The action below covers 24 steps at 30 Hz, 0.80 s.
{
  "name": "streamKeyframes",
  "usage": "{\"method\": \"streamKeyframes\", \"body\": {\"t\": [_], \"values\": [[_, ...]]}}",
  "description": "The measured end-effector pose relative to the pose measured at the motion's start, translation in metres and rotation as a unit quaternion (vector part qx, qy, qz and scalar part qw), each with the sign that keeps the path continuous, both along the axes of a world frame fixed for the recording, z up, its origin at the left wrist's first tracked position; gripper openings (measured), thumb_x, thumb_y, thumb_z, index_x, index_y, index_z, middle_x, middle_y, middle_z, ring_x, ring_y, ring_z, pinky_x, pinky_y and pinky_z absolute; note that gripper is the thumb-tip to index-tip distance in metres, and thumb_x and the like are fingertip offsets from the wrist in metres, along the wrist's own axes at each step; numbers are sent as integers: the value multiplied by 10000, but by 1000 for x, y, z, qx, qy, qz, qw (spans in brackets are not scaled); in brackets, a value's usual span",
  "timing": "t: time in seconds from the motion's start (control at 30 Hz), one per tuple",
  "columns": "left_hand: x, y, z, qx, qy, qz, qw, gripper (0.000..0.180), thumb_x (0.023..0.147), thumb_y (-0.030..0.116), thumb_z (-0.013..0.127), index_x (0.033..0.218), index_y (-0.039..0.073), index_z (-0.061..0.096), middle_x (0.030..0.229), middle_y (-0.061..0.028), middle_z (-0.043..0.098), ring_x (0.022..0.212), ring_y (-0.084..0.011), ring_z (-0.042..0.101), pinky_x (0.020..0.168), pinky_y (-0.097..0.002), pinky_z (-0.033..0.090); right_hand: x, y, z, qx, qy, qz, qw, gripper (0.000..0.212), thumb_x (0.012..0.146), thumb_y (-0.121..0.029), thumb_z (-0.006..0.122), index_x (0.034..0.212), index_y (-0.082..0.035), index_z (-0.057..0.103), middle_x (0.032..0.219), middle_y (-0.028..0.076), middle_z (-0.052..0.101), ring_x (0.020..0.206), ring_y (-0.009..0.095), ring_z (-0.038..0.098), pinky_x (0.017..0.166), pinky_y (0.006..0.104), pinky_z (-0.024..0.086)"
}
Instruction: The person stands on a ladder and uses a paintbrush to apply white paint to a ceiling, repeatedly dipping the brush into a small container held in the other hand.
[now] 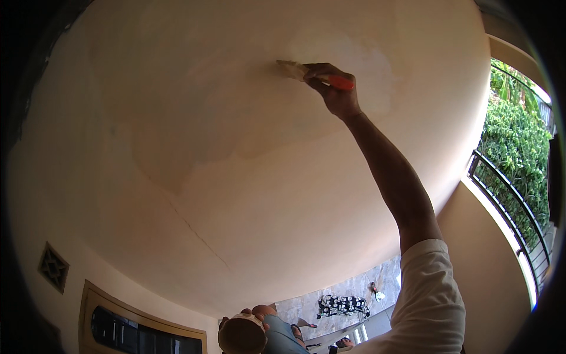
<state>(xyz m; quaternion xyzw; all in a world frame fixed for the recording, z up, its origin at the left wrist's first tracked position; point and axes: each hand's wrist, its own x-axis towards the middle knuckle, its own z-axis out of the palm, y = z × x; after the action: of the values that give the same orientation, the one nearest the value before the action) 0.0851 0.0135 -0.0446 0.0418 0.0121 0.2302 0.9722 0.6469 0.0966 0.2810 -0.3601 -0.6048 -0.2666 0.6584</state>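
Note:
My right hand (334, 88) is raised to the upper part of a cream-coloured wall (306, 194), its fingers closed around a paintbrush (341, 81) with a red-orange handle. The pale bristles point left and appear to meet the wall. Around them the surface is patchy, with darker, damp-looking areas and a whitish area to the right. Low in the picture, my left hand (260, 311) grips the rim of a round container (242, 336). Its inside looks brown and shadowed, so I cannot make out the contents. The lower picture edge cuts off part of this container.
Far below, a black-and-white patterned cloth (343, 305) and a scraper-like tool (377, 292) lie on the grey marbled floor (295, 305). Pale metal bars (359, 334) show near my feet. A wood-framed window (141, 333) stands lower left; a dark railing (513, 194) runs along the right.

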Motion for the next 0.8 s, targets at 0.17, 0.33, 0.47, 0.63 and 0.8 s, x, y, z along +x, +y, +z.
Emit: {"method": "streamKeyframes", "body": {"t": [0.17, 0.33, 0.47, 0.63, 0.8], "values": [[11, 5, -4, -2, -21, -4, 1000, 670, 1044, 537, 523, 1532, 90, 421, 1505, -254, 399, 1431, -501, 399, 1054, -675, 487, 139, -57, 26, 129, 194, -99, 968, 127, 887, -86, 778, 1000, -34, 751, 944, 46, 758, 863, 136, 699, 821, 306, 564], [21, 0, 7, -88, 20, 11, 996, 669, 1045, 539, 527, 1531, 93, 421, 1513, -249, 393, 1431, -498, 400, 1053, -677, 486, 126, -54, 42, 183, 116, -351, 911, 49, 892, -143, 748, 936, -159, 762, 972, 50, 748, 860, 256, 730, 770, 375, 574], [6, 8, -7, 66, 79, 0, 995, 680, 1032, 550, 545, 1527, 98, 431, 1510, -240, 407, 1415, -487, 419, 1042, -658, 499, 24, 17, 26, 79, -30, -254, 964, 79, 881, -103, 739, 947, -147, 737, 1011, 55, 746, 899, 293, 729, 773, 387, 587], [-4, 4, 2, 339, 350, 76, 870, 683, 1008, 569, 567, 1521, 132, 451, 1491, -222, 441, 1357, -467, 481, 952, -610, 561, 24, 4, 67, 95, 135, 47, 985, 105, 889, -52, 774, 973, -10, 726, 977, 47, 741, 892, 152, 709, 840, 307, 565], [2, 16, -11, 485, 363, 65, 793, 686, 1011, 583, 551, 1525, 140, 448, 1470, -221, 448, 1341, -470, 490, 906, -590, 583, 153, -53, 95, 229, 307, 31, 923, 231, 778, -23, 856, 971, 46, 749, 944, 108, 742, 860, 201, 724, 768, 352, 659]]}}
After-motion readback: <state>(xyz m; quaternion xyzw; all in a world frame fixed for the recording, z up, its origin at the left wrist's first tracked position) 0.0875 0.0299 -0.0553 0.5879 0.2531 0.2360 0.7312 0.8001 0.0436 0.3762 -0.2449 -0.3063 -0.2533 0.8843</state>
